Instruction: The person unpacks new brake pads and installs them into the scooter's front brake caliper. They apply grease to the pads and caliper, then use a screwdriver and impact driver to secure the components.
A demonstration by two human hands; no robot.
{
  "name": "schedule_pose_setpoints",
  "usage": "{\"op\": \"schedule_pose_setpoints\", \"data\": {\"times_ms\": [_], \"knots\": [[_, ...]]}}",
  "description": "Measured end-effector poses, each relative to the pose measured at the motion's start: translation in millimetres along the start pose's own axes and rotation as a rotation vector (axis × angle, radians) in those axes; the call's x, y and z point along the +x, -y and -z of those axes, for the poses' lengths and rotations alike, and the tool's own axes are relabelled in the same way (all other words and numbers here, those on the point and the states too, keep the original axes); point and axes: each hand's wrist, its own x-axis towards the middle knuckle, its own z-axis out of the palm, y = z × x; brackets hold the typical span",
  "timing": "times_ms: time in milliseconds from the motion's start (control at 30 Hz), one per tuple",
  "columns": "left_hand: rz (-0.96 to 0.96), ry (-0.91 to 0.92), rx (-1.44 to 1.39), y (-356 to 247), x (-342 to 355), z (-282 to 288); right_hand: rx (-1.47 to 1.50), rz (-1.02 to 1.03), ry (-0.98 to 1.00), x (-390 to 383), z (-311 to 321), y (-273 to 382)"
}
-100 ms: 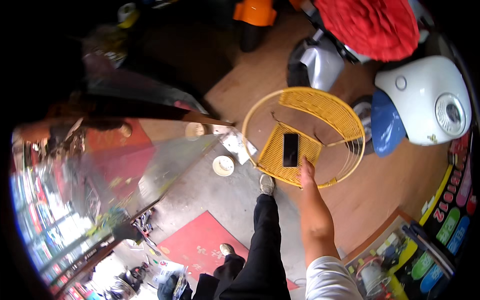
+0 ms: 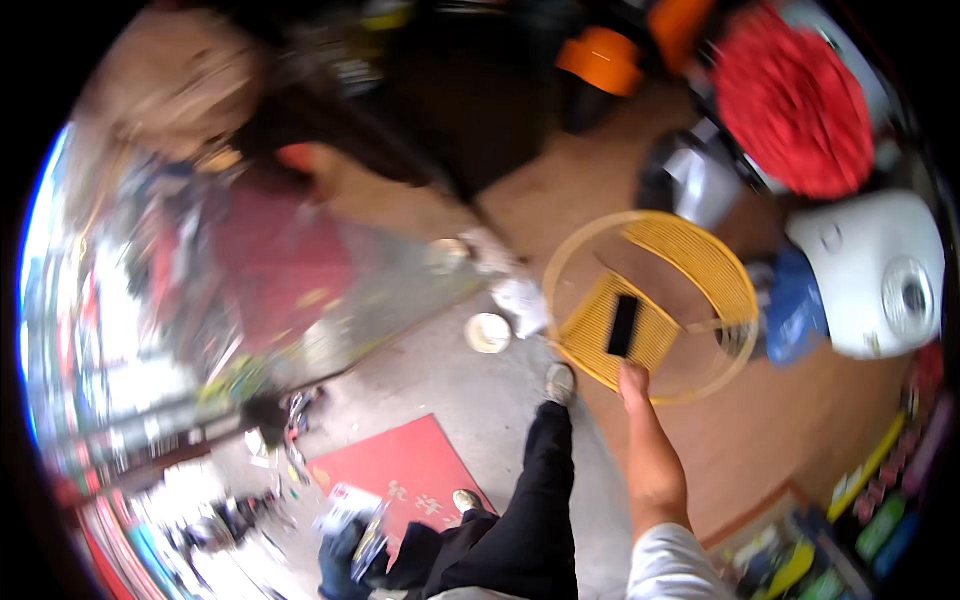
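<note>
My view swings to the left, so the yellow wicker chair (image 2: pixel 690 258) and the white scooter body (image 2: pixel 868 270) sit further right and nearer than before. A rounded beige shape (image 2: pixel 180 80), blurred, comes in at far left. My right hand (image 2: pixel 633 383) is no longer alongside the phone (image 2: pixel 622 326); it is now just beside its near end.

Phone (image 2: pixel 622 326) lies on the seat of the chair (image 2: pixel 586 328); right hand (image 2: pixel 634 382) is just before it, at the near edge. Tub (image 2: pixel 488 333) stands left of the chair, scooter (image 2: pixel 870 270) right. Mat (image 2: pixel 400 468) lies nearer the person, to the left.
</note>
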Motion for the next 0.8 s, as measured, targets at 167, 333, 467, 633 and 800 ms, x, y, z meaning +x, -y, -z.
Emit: {"op": "schedule_pose_setpoints", "data": {"times_ms": [167, 333, 467, 633, 800], "knots": [[0.569, -0.448, -1.732, 49, -9, -23, -0.219, -0.082, 0.328, -204, 41, 77], [0.449, -0.714, -2.404, 111, -140, -88, -0.259, 0.358, 1.032, -450, -127, 153], [0.466, -0.903, -2.465, 176, -267, -157, -0.352, 0.333, 1.493, -672, -215, 187], [0.684, -1.427, -2.261, 216, -344, -242, -0.548, 0.677, 1.732, -797, -287, 86], [0.873, -1.632, -2.338, 287, -448, -301, -1.032, 0.967, 1.891, -911, -374, 35]]}}
